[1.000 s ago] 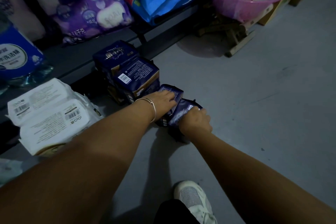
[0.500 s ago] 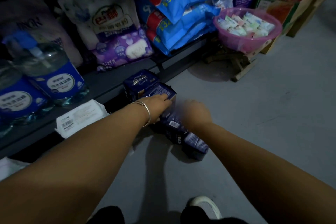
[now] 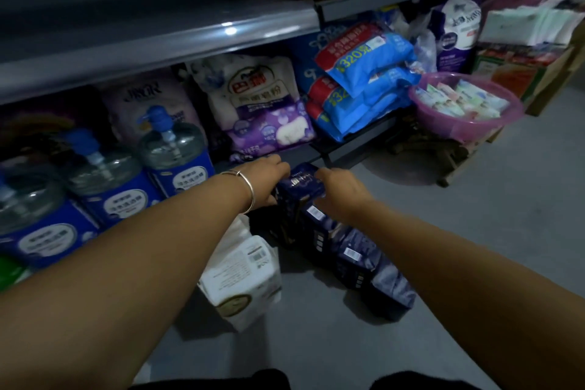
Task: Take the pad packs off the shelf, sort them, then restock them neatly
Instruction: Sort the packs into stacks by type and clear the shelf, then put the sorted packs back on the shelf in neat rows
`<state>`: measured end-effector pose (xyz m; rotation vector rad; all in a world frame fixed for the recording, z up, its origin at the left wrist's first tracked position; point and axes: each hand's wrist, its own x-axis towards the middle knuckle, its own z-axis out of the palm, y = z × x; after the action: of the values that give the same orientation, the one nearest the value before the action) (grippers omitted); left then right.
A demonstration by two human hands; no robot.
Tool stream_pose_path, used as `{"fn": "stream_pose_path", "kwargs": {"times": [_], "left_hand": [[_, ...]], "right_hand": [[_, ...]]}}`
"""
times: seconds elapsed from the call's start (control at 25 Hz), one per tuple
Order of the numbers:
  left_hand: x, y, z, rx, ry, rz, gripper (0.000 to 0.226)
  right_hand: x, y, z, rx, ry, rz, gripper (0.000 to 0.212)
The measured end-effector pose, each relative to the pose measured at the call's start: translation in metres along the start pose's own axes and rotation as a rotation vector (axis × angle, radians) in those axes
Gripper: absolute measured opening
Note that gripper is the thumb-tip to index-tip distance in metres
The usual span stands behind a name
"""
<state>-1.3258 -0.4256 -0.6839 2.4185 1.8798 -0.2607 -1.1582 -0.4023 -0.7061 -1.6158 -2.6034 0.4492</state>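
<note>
**Desk:** What do you have on the head view?

**Operator:** I see both bare arms reaching toward the front edge of the grey metal bottom shelf (image 3: 304,153). Between the hands sits a dark navy plastic pad pack (image 3: 300,184), the top one of a stack of the same packs on the grey floor (image 3: 474,247), just in front of that edge.

**Desk:** State of each grip?

**Operator:** The left hand (image 3: 267,180), with a thin silver bangle (image 3: 247,187) at the wrist, presses against the pack's left side, thumb curled at its lower corner. The right hand (image 3: 340,188) has its fingers curled over the pack's right edge. Both grips are clamped on that one pack.

**Desk:** The rest of the packs?

**Operator:** A row of more dark navy packs (image 3: 351,253) runs from the stack back along the floor toward me, touching one another, barcodes up. A white soft-plastic pack (image 3: 243,275) stands just left of that row, under the left forearm.

**Desk:** Surroundings?

**Operator:** Clear pump bottles with blue labels (image 3: 172,152) line the shelf's left part, a white and purple bag (image 3: 262,104) sits at its middle, stacked blue bags (image 3: 364,73) at its right end. A pink plastic basin (image 3: 465,123) of small packets stands on a low stool beyond the shelf's right end.
</note>
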Motion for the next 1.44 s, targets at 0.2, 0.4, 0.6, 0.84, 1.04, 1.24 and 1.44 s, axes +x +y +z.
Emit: {"fn": "stream_pose_path", "kwargs": {"times": [0.2,0.4,0.6,0.84,1.04,1.24,1.44], "left_hand": [[-0.044,-0.03,0.011,-0.024,-0.075,-0.123,0.058],[-0.109,-0.045,0.022,-0.015,-0.136,-0.233,0.055],[-0.196,-0.084,0.033,-0.061,-0.139,-0.332,0.058],[-0.331,-0.153,0.056,-0.133,-0.114,-0.451,0.06],[-0.413,-0.179,0.073,-0.103,-0.142,-0.569,0.059],[-0.477,-0.196,0.083,-0.138,-0.215,-0.674,0.061],[-0.558,-0.242,0.111,-0.202,-0.239,-0.824,0.064]], "right_hand": [[0.006,-0.055,0.015,-0.075,-0.091,-0.153,0.049],[-0.011,-0.113,0.027,-0.093,-0.156,-0.308,0.043],[-0.041,-0.186,0.027,-0.2,-0.176,-0.421,0.043],[-0.078,-0.311,0.055,-0.279,-0.259,-0.547,0.046],[-0.098,-0.377,0.077,-0.274,-0.263,-0.663,0.051],[-0.119,-0.427,0.098,-0.315,-0.308,-0.797,0.051],[-0.129,-0.516,0.134,-0.298,-0.31,-0.927,0.05]]}}
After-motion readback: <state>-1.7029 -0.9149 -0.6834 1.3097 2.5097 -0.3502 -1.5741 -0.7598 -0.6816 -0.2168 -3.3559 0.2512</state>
